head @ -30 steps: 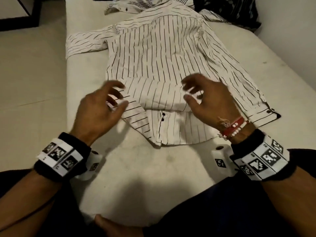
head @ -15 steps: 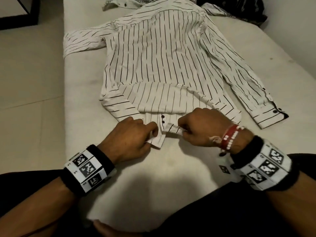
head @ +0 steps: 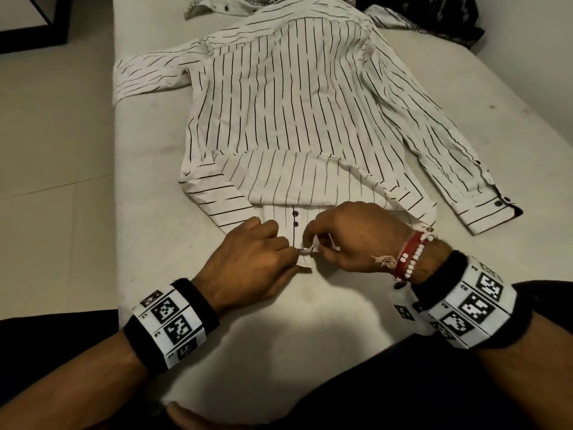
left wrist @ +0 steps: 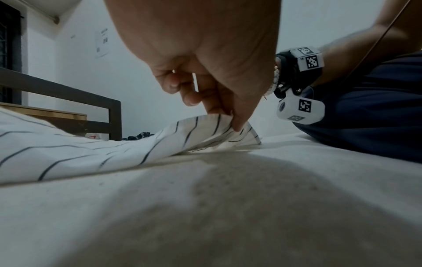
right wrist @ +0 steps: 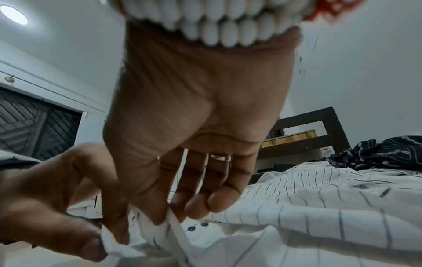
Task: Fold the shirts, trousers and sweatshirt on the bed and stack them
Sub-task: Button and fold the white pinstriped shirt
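Where the striped shirt point(head: 279, 119) ends, both hands pinch its hem.

Home bedroom: bed point(head: 465, 97), strewn clothes point(head: 434, 17), headboard point(right wrist: 319, 126).

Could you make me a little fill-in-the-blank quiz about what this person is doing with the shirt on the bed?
1. Both hands pinch the near hem of the white shirt, which has thin dark ____.
2. The beaded bracelets sit on the wrist of the ____ hand.
3. The left hand holds the hem beside two small dark ____.
4. The shirt lies spread on the ____, with a dark garment crumpled at the far end.

Missing words: stripes; right; buttons; bed
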